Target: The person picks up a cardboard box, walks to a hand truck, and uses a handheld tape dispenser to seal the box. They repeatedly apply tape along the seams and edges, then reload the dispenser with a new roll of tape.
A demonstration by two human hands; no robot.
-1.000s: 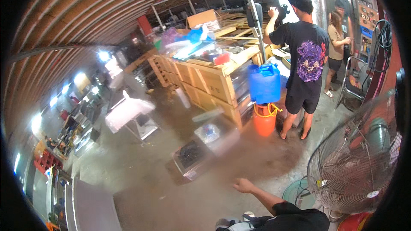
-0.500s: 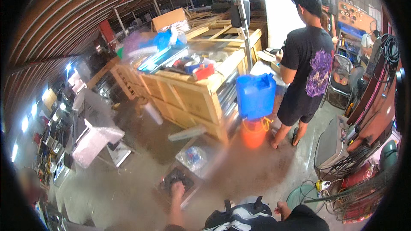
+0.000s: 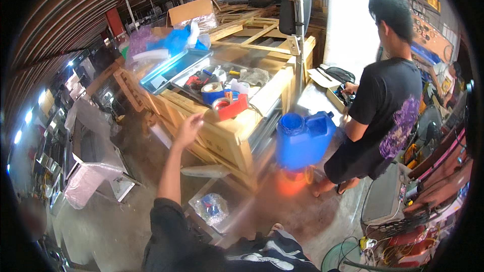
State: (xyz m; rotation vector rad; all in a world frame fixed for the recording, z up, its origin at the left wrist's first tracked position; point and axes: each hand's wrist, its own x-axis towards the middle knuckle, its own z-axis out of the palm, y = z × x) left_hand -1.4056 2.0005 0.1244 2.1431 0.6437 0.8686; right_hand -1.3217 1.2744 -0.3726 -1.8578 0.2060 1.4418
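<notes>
My left hand [image 3: 189, 130] reaches out over the near edge of a large wooden crate [image 3: 214, 143], its fingers stretched and apart with nothing seen in them. Just beyond the fingertips, on the crate top, lies a red block-shaped thing [image 3: 234, 108] beside a roll of tape [image 3: 221, 104]. A second tape roll [image 3: 212, 87] with blue on it sits behind, next to a shallow tray [image 3: 179, 81] of small tools and parts. My right hand is out of view.
A blue jerrycan [image 3: 302, 143] stands over an orange bucket [image 3: 294, 181] at the crate's right corner. Beside it a person [image 3: 385, 95] in black handles something at a table. A clear plastic-wrapped bundle [image 3: 209, 208] lies low before me; cables tangle at right.
My left hand has risen from a dark thing near the floor to the crate top. My right hand has left the view. The view has moved closer to the crate.
</notes>
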